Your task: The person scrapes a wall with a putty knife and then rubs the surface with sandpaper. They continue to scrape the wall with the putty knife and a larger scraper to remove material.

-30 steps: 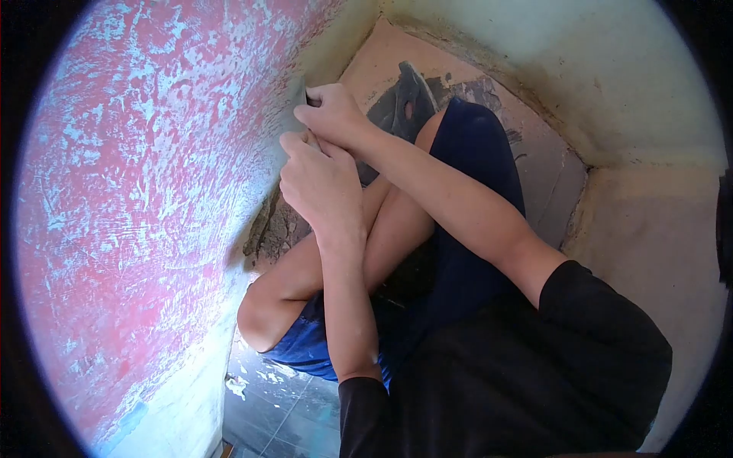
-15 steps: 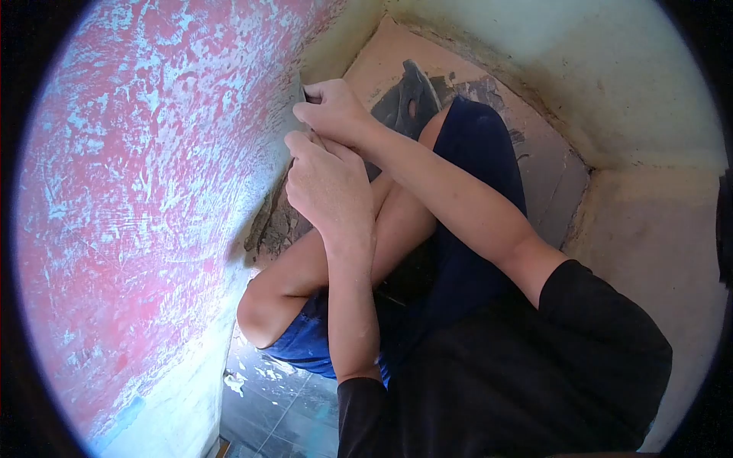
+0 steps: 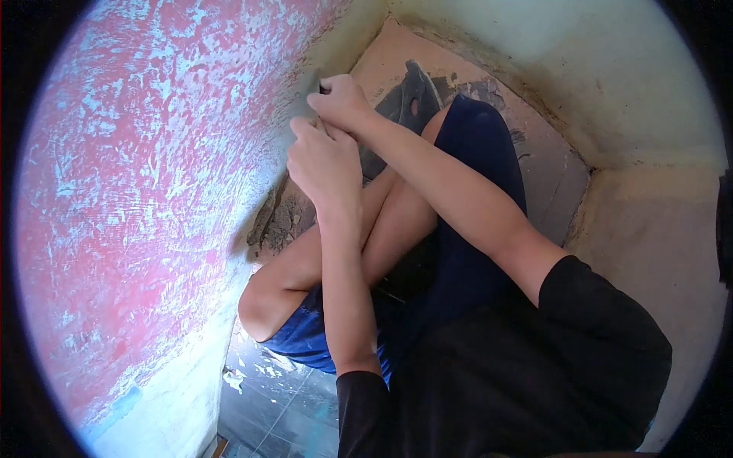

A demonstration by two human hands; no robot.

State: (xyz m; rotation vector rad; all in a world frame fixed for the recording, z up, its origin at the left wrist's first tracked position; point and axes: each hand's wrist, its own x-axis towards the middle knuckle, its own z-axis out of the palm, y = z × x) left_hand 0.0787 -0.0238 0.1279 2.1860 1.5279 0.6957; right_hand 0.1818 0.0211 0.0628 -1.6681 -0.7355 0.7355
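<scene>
Head view, on my remote feed: nearest me is the black T-shirt [image 3: 519,382], then blue shorts [image 3: 481,145] over folded legs [image 3: 282,294]. The left hand [image 3: 324,164] comes next, fingers curled together; I cannot tell whether they clamp anything, since the inner side faces away. Just beyond, the right hand [image 3: 343,103] has thumb and fingers clamped on a thin grey blade [image 3: 314,85], right beside the patchy pink wall [image 3: 153,191]. To work it well, I'd judge the blade wants a low, steady angle and even pressure, knuckles clear of the rough surface. Its lower end is covered, and I cannot make out whether it touches the wall. Farther off, a dark flat object with a hole [image 3: 421,85] is partly hidden behind the legs; its kind escapes me.
</scene>
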